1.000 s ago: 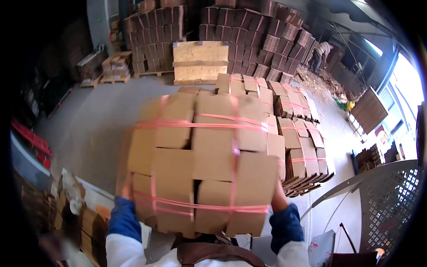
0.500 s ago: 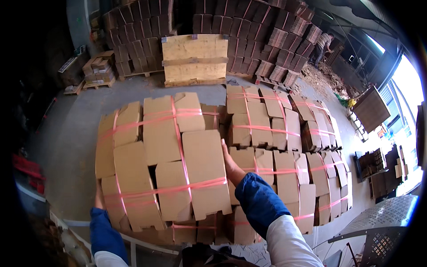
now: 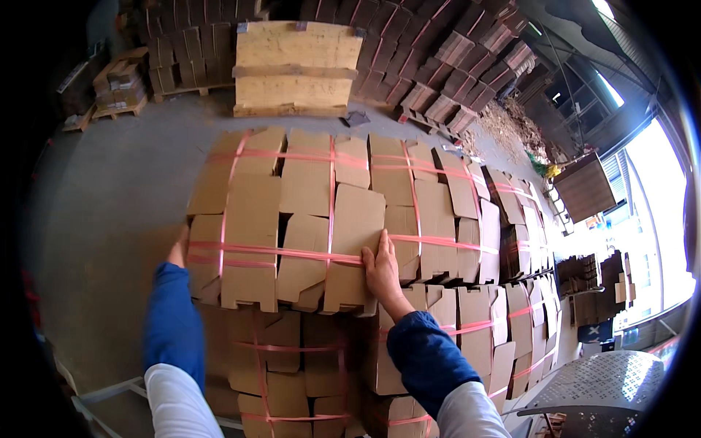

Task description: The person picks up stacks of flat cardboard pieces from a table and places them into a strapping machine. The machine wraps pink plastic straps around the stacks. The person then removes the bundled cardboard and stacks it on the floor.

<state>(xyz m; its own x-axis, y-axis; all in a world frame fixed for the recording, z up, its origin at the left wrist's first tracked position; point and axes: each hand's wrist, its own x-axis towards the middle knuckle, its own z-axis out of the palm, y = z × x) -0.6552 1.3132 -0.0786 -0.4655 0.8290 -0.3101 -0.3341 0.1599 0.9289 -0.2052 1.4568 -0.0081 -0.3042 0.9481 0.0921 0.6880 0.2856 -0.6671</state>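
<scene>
A wide bundle of flat brown cardboard pieces (image 3: 252,190), bound with pink straps, sits in the far row of a stack, against its neighbour bundle (image 3: 434,208). My left hand (image 3: 179,248) presses on its left side, the fingers partly hidden by the cardboard. At the near right edge, my right hand (image 3: 383,274) holds the bundle with fingers stretched along it. Nearer and lower lies another strapped cardboard bundle (image 3: 285,383), in shadow. Further strapped bundles (image 3: 475,314) stand to the right of my right forearm.
Tall piles of dark cardboard bundles (image 3: 380,36) line the back, behind an upright wooden board (image 3: 292,73). Boxes on a pallet (image 3: 120,84) stand far left. A perforated metal piece (image 3: 606,379) is near right. Cardboard scraps (image 3: 504,131) litter the floor, where a partly hidden person stands.
The large bundle has moved away from me and slightly right, now level beside its neighbour. The lower bundle in front has come into view. My right hand has turned flatter along the edge.
</scene>
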